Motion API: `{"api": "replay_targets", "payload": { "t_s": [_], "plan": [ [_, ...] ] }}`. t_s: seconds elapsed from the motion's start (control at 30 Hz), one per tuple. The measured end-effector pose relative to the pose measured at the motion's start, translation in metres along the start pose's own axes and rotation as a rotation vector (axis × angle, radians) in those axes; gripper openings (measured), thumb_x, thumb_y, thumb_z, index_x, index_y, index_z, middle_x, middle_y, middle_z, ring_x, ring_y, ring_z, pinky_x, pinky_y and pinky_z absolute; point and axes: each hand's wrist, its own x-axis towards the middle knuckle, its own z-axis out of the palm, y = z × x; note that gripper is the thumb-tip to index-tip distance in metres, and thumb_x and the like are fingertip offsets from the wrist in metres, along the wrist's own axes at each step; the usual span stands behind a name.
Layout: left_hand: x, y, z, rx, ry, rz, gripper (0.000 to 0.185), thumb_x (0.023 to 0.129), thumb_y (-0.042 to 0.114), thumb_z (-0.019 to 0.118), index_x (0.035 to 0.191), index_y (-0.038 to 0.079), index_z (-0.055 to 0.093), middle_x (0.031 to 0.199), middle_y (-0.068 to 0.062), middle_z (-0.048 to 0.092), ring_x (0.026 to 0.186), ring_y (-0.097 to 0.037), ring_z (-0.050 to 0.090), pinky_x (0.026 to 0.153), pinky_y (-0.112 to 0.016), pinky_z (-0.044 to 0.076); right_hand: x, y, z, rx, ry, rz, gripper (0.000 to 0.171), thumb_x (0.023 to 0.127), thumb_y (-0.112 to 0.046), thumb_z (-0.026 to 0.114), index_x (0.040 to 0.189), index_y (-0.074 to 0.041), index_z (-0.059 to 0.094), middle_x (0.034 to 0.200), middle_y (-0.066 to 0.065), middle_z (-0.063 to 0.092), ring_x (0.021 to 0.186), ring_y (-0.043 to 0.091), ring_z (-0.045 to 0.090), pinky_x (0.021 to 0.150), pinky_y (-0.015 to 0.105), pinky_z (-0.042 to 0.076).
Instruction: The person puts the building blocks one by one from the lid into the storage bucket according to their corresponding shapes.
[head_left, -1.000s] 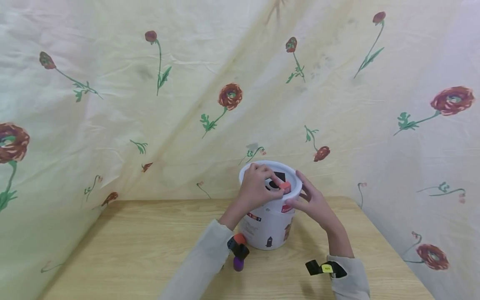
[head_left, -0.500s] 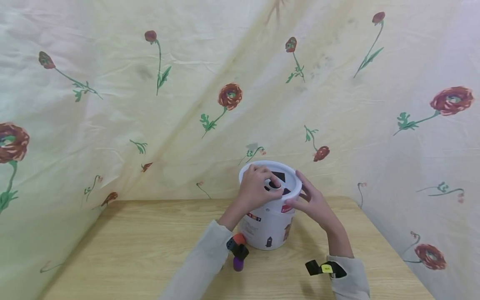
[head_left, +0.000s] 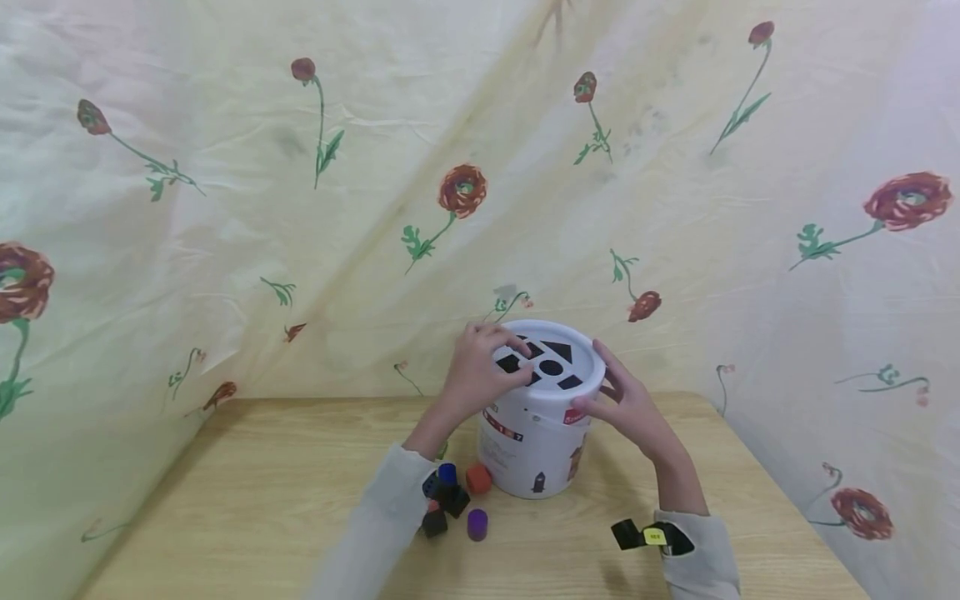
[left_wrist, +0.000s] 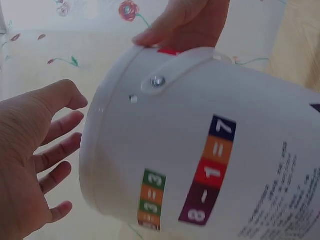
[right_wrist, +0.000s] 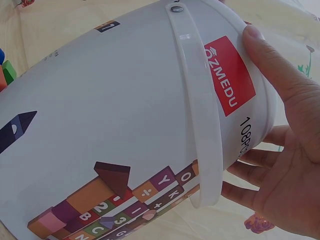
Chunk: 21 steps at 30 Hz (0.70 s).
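Note:
A white bucket [head_left: 517, 458] stands upright on the table, its white lid [head_left: 588, 354] cut with several dark shaped holes. Over the lid's left part hovers my left hand [head_left: 480, 371], fingers loosely bent with nothing between them. In the left wrist view that hand [left_wrist: 30, 150] faces the lid's edge, thumb and fingers spread. My right hand [head_left: 633, 412] holds the bucket at its upper right side. The right wrist view shows its thumb [right_wrist: 270, 60] on the rim and the fingers [right_wrist: 255, 172] reaching round the side, beside the white handle [right_wrist: 207, 150].
Left of the bucket's base lie a red block [head_left: 478, 478], a purple cylinder [head_left: 477, 525] and a blue block [head_left: 447, 473], partly hidden by the left wrist's camera. A green block [right_wrist: 9, 72] shows in the right wrist view. Flowered cloth [head_left: 360, 250] hangs behind the wooden table [head_left: 300, 500].
A red block pinched by my left hand over the lid has gone from sight at a hole. The left hand has since drawn back leftward, uncovering more holes and blocks. My right hand stays put.

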Motion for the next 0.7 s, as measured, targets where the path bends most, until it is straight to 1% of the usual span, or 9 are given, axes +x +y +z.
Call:
{"api": "replay_targets", "payload": {
  "t_s": [0.17, 0.37, 0.47, 0.6, 0.7],
  "plan": [
    [-0.007, -0.016, -0.008, -0.019, 0.06, -0.003, 0.017, 0.084, 0.023, 0.081, 0.097, 0.015, 0.075, 0.118, -0.006, 0.069, 0.117, -0.027, 0.05, 0.1, -0.05, 0.046, 0.0, 0.0, 0.0, 0.008, 0.002, 0.008, 0.096, 0.09, -0.02, 0.077, 0.164, -0.015, 0.015, 0.17, 0.012, 0.02, 0.154, 0.043, 0.022, 0.115, 0.069, 0.028],
    [-0.018, -0.039, -0.017, -0.058, 0.105, 0.004, 0.021, 0.083, 0.019, 0.08, 0.101, 0.013, 0.074, 0.115, -0.005, 0.069, 0.115, -0.027, 0.051, 0.1, -0.053, 0.044, 0.0, 0.0, -0.001, 0.007, -0.001, 0.011, 0.096, 0.091, -0.021, 0.077, 0.164, -0.017, 0.015, 0.17, 0.011, 0.02, 0.154, 0.044, 0.022, 0.114, 0.069, 0.029],
    [-0.025, -0.052, -0.02, -0.048, 0.122, 0.0, 0.023, 0.082, 0.019, 0.082, 0.102, 0.012, 0.074, 0.111, -0.005, 0.071, 0.114, -0.027, 0.053, 0.101, -0.054, 0.043, 0.0, 0.0, -0.001, 0.005, 0.0, 0.006, 0.096, 0.09, -0.02, 0.077, 0.164, -0.016, 0.015, 0.17, 0.011, 0.019, 0.154, 0.043, 0.022, 0.115, 0.069, 0.028],
    [-0.035, -0.071, -0.021, -0.042, 0.107, -0.041, 0.024, 0.083, 0.017, 0.082, 0.103, 0.01, 0.074, 0.108, -0.006, 0.07, 0.113, -0.028, 0.053, 0.101, -0.053, 0.042, 0.0, 0.001, -0.001, 0.001, 0.002, -0.001, 0.096, 0.09, -0.02, 0.077, 0.164, -0.015, 0.015, 0.171, 0.012, 0.019, 0.155, 0.043, 0.021, 0.115, 0.069, 0.028],
    [-0.044, -0.086, -0.02, -0.043, 0.075, -0.086, 0.022, 0.084, 0.016, 0.08, 0.104, 0.01, 0.074, 0.106, -0.006, 0.069, 0.113, -0.028, 0.053, 0.101, -0.052, 0.041, 0.0, 0.001, -0.001, 0.002, 0.0, 0.005, 0.096, 0.091, -0.021, 0.077, 0.164, -0.016, 0.015, 0.171, 0.012, 0.018, 0.154, 0.044, 0.022, 0.114, 0.069, 0.03]
  ]
}}
